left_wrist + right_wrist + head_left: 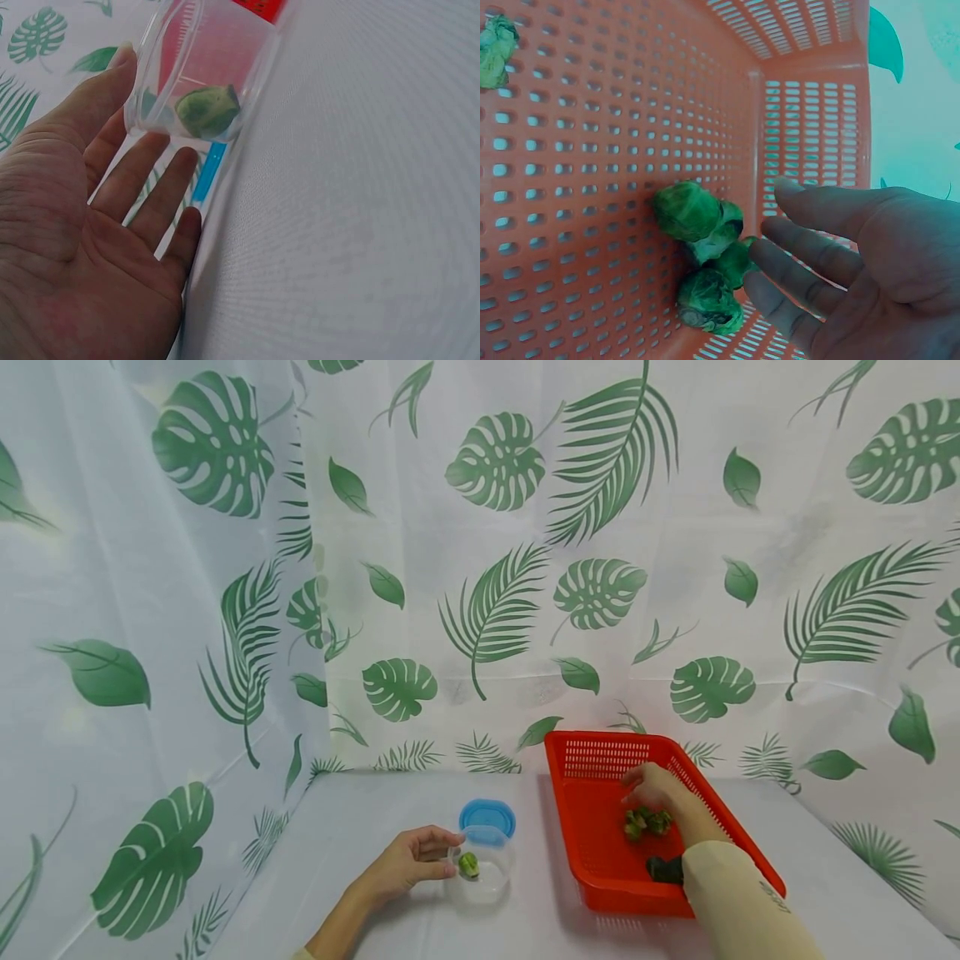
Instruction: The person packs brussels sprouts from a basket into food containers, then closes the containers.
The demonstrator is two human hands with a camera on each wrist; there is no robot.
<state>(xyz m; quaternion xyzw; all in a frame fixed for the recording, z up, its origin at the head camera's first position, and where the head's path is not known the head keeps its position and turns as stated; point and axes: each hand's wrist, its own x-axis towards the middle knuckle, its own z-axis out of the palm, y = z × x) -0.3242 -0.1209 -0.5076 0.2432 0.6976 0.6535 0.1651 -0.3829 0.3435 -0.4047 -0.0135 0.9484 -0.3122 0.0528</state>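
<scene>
The left hand [410, 857] lightly grips the tub [491, 881]; the right hand [662, 792], relaxed, grasps nothing beside the sprouts [688, 211], which might roll off if pinched off-centre

This is a small, tucked-in place with a white table [367, 814]. White sheets [420, 627] with big green leaves [600, 593] hang behind it and on the left. A red basket [592, 827] and a clear tub [491, 881] look like kitchen things, but I can't tell if this is a home or somewhere else.
</scene>
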